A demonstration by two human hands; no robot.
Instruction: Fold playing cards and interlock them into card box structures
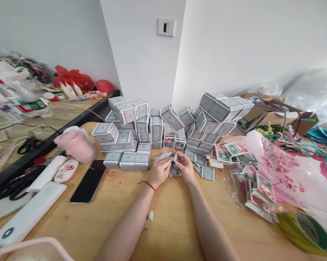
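Observation:
My left hand (pixel 161 169), with a red string on its wrist, and my right hand (pixel 184 167) meet near the middle of the table. The fingers of both are closed in a pinch on a small white playing card (pixel 175 157), partly hidden by the fingertips. Loose playing cards (pixel 160 158) lie fanned out just behind my left hand, and a few more show face up beneath the fingers. Around them rise stacked blocks folded from grey-backed cards, a left stack (pixel 127 142) and a right stack (pixel 216 112). Several flat cards (pixel 207 173) rest right of my right hand.
On the left lie a black phone (pixel 87 182), a white power bank (pixel 30 214) and a pink cloth roll (pixel 75 145). To the right are opened card boxes (pixel 261 192), a pink-and-white plastic bag (pixel 285 163) and a yellow tape roll (pixel 302 230). A wall stands behind the stacks.

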